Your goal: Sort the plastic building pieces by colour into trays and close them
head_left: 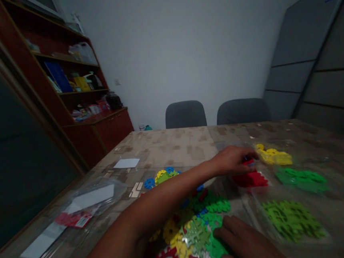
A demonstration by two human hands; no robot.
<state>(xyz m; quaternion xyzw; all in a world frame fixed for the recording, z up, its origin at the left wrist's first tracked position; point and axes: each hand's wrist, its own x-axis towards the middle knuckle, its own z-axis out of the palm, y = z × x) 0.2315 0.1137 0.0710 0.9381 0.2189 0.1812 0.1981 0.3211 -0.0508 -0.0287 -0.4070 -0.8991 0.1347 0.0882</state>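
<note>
My left hand [236,158] reaches across to the right. Its fingers curl down around a red plastic building piece [248,162], over a clear compartment of red pieces [250,179]; a small dark patch beside the fingertips is too blurred to name. In the near foreground lies my right hand [240,241], fingers apart, touching green pieces [216,247] at the edge of a mixed pile. The pile also has yellow pieces [182,251], light green snowflake-like pieces [196,233] and a dark red arched piece [166,256]. My left forearm hides part of it.
Right of the hands are compartments with yellow pieces [273,156], green pieces [303,179] and light green pieces [292,219]. Clear plastic bags with white cards [90,198] lie on the left. Two grey chairs [185,114] stand behind the patterned table [179,144].
</note>
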